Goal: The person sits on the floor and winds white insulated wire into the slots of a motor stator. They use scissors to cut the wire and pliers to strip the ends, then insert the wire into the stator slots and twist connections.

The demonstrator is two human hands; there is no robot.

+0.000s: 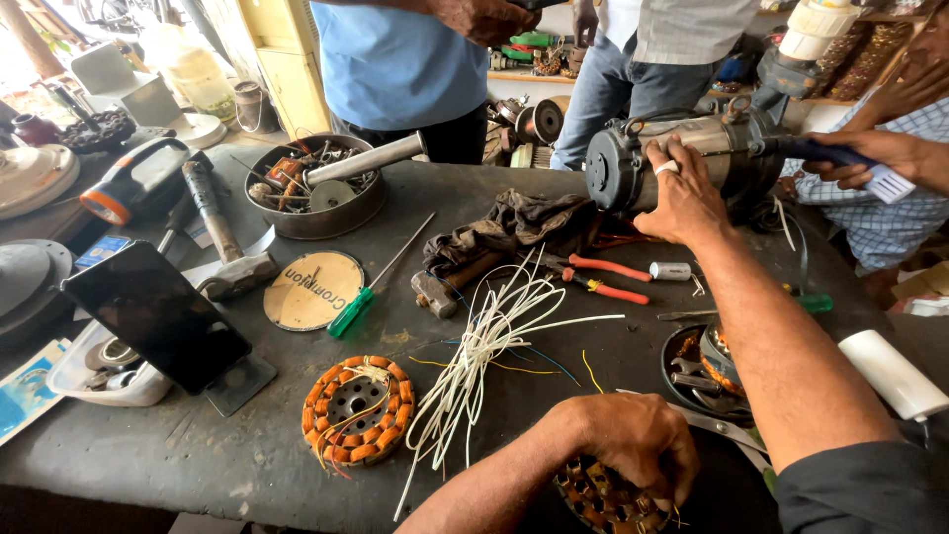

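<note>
My left hand (633, 445) is closed over a round stator with copper windings (603, 499) at the near edge of the dark workbench (198, 445). My right hand (682, 198) reaches far across and lies flat, fingers spread, on the grey metal housing of an electric motor (633, 158) lying on its side. Another person's hand (860, 158) at the far right holds a tool with a dark blue handle against that motor. A bundle of white sleeved wires (484, 341) lies between my arms.
An orange-wound stator (356, 407), a green screwdriver (351, 311), a hammer (222, 237), red-handled pliers (608, 277), a dirty rag (514, 227), a metal bowl of parts (316, 188) and a propped dark phone (158, 316) crowd the bench. Two people stand behind it.
</note>
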